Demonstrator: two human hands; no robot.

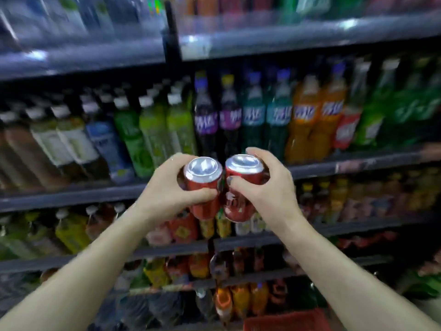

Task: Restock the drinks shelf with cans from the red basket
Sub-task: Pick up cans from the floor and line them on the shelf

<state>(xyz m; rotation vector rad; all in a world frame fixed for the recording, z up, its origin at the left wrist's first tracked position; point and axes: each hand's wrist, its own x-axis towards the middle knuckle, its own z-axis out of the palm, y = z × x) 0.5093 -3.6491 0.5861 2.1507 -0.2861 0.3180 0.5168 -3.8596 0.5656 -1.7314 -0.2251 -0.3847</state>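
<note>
Both arms reach forward; left hand (164,187) grips one red can (204,185), right hand (269,187) another (241,187), cans touching before the bottle shelf (358,166).

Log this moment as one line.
left hand: holds red can | right hand: holds second red can | red basket: below

I am seeing the left hand (167,187) gripping the left can (204,187) and the right hand (267,189) gripping the right can (241,189), the two cans sitting side by side and touching between the grips. Behind both grips the drinks shelf (95,194) is carrying rows of bottles (262,115). Below the right grip, near my edge, the basket (286,321) is lying.
</note>
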